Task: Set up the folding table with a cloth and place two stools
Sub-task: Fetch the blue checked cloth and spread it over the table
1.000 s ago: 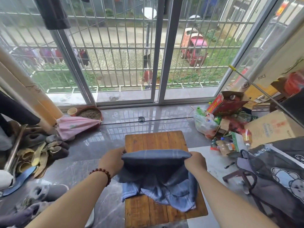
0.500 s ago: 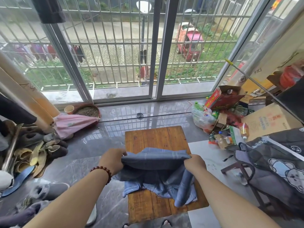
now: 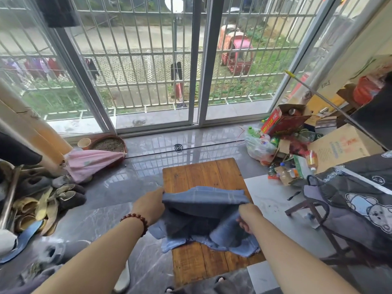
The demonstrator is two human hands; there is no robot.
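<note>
A small wooden folding table [image 3: 201, 175] stands on the grey tiled floor in front of me. A blue checked cloth [image 3: 203, 211] hangs bunched over its middle, the lower folds resting on the planks. My left hand [image 3: 150, 205], with a red bead bracelet on the wrist, grips the cloth's left edge. My right hand [image 3: 248, 216] grips the right edge, held a little lower and nearer to me. No stool is clearly in view.
Shoes and slippers [image 3: 42, 200] are piled at the left beside a pink folded umbrella [image 3: 91, 161]. Bags, bottles and cardboard boxes [image 3: 297, 145] crowd the right. A dark jacket hangs over a chair frame [image 3: 318, 211]. A barred sliding window [image 3: 197, 60] is ahead.
The cloth has been drawn toward me and lowered; my right hand moved down and back, letting the right side of the cloth sag. The view has tilted slightly.
</note>
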